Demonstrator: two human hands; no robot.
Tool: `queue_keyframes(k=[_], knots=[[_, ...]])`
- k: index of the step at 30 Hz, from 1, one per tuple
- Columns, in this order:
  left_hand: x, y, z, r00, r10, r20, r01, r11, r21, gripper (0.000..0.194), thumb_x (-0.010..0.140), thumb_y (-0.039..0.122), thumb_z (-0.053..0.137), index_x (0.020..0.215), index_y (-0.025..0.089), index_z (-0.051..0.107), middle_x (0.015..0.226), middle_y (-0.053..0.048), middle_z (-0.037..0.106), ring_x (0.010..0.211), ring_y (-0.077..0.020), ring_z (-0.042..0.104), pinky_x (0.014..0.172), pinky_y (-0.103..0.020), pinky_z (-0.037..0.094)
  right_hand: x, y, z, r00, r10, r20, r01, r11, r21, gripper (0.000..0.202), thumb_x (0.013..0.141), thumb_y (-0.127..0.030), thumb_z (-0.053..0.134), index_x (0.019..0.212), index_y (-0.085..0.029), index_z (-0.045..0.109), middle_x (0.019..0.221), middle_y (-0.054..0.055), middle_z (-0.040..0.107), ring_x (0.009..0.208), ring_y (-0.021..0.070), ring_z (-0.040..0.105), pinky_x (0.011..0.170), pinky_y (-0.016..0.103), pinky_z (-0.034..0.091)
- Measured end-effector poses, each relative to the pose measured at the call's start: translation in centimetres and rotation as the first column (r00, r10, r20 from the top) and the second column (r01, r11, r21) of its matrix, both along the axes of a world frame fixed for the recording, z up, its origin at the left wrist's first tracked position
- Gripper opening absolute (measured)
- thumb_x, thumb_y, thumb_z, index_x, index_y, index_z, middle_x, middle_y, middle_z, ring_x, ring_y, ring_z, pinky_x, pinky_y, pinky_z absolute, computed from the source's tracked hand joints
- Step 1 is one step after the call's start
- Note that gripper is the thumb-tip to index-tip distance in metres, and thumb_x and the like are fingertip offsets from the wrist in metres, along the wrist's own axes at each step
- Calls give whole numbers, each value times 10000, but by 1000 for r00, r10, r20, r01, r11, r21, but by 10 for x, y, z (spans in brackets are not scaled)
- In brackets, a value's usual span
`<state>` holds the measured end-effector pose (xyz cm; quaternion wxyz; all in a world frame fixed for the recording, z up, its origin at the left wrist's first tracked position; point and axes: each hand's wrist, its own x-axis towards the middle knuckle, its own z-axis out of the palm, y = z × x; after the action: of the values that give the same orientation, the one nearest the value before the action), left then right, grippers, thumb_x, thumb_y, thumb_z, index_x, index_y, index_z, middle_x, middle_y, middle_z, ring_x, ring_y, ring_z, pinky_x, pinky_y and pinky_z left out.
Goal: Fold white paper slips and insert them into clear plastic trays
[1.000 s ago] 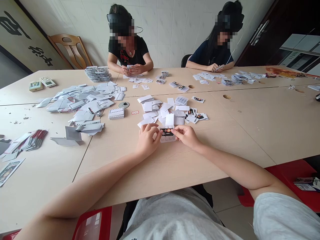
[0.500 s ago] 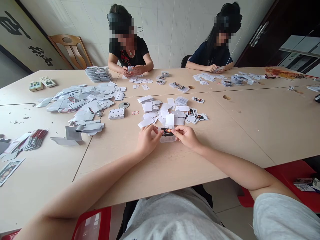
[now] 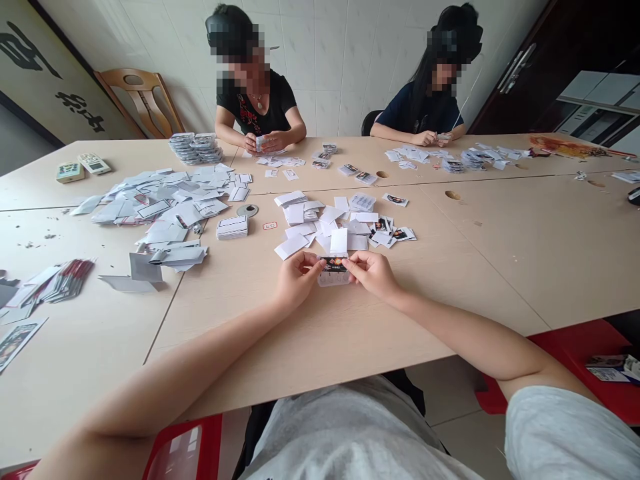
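Holding a small clear case [image 3: 333,279] between both hands, the person in the grey shirt [image 3: 345,427] works above the near part of the tabletop [image 3: 475,280]; whether the case touches the surface cannot be told from where I stand. A black printed card [image 3: 335,265] lies across the upper part of the case, moulded hollows showing below it. The left hand [image 3: 300,277] has its grip pinched closed at the left end, thumb on the card; the right hand [image 3: 373,272] pinches the right end in the same manner (the fingers behind are largely hidden). Just beyond the case spreads a loose pile of white cards [image 3: 302,230], with another clear case [image 3: 362,202] at its far side and black-faced cards [image 3: 403,234] at its right. To the left stand a neat stack of cards [image 3: 232,229], a roll of tape [image 3: 247,210] and a small red-bordered tag [image 3: 270,225]; farther left lies a broad heap of white papers [image 3: 170,190]. Across the tabletop, a co-worker in black [image 3: 257,117] and a co-worker in dark blue [image 3: 417,120] each hold small items, and stacked filled cases [image 3: 195,148] stand near the former.
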<state>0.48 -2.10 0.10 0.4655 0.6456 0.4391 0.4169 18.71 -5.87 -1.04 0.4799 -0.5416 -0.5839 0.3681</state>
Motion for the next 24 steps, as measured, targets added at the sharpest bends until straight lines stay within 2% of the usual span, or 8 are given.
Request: queue_keyframes(k=[11,24], knots=[[4,-2,-8,999,35,-16,-34,996,81,272,732,410,631,701,161,525,792,-31,576,659,-120,541,580,-254,446,0,-1,0,984,-22,174,-3,990,142,320,836,-445,482,638,-203,415,535,-20,487,462,118,496,458,236,350],[7,-8,-2,997,52,56,-53,998,28,247,722,343,643,665,154,495,792,-15,543,636,-100,508,569,-233,418,-1,0,1,959,-34,282,-20,982,187,277,855,-361,460,645,-205,367,489,-36,432,440,105,426,452,228,282]])
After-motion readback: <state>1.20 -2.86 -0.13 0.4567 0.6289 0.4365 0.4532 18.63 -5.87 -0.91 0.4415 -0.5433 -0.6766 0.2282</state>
